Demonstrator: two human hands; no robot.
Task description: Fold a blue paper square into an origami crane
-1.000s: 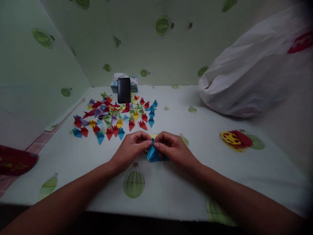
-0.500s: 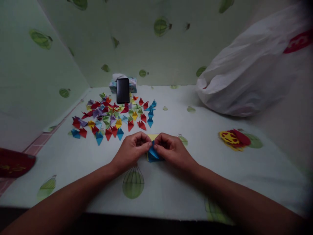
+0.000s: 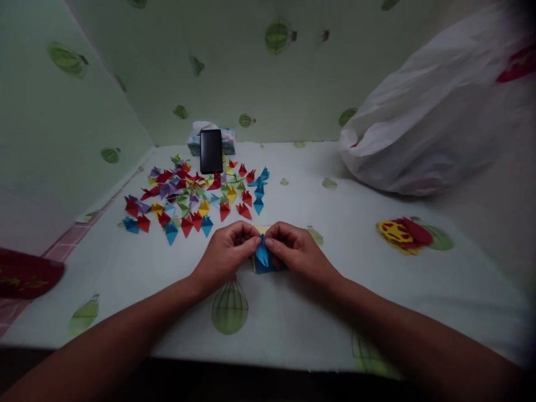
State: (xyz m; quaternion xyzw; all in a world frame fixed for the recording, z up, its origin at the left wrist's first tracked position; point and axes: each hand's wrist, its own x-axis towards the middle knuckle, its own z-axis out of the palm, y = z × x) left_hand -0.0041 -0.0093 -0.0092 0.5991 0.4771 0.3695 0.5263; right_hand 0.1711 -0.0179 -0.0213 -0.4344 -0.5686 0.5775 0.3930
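Observation:
A small folded piece of blue origami paper (image 3: pixel 262 255) stands between my hands, pinched near its upper end. My left hand (image 3: pixel 230 249) grips its left side between thumb and fingertips. From the right, my right hand (image 3: pixel 298 251) pinches it the same way, so the two thumbs nearly meet. Beneath lie flat squares of paper, a blue sheet (image 3: pixel 260 269) in front and a yellow sheet (image 3: pixel 263 229) showing behind. The fingertips partly cover the folded piece's top.
Many folded paper pieces (image 3: pixel 186 224) in several colours spread over the left of the table. Behind them a black phone (image 3: pixel 211 152) leans on a tissue box (image 3: pixel 228 142). Yellow and red cut-outs (image 3: pixel 397 231) lie at right, below a white plastic bag (image 3: pixel 414 134). A red object (image 3: pixel 27 273) sits far left.
The folded blue paper has turned from a slant to nearly upright, its narrow lower points now facing me. Both hands keep their pinch. The view has shifted slightly.

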